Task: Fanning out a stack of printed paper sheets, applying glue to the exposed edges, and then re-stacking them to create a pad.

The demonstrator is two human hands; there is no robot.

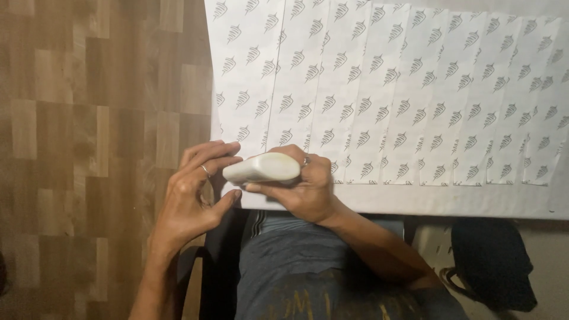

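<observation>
My right hand (302, 189) grips a smooth, cream-white oblong object (262, 168), holding it level just above the near edge of a white table surface (450, 204). My left hand (198, 192) is beside it at the left, fingers curled, with fingertips and thumb touching the object's left end. Each hand wears a ring. Overlapping white paper strips (385, 89) printed with rows of small grey leaf-like marks lie side by side over the table beyond my hands.
A wood-pattern floor (89, 118) fills the left side. My grey shirt (308, 266) and a dark chair frame (216, 266) are below. A black bag-like object (495, 264) sits on the floor at lower right.
</observation>
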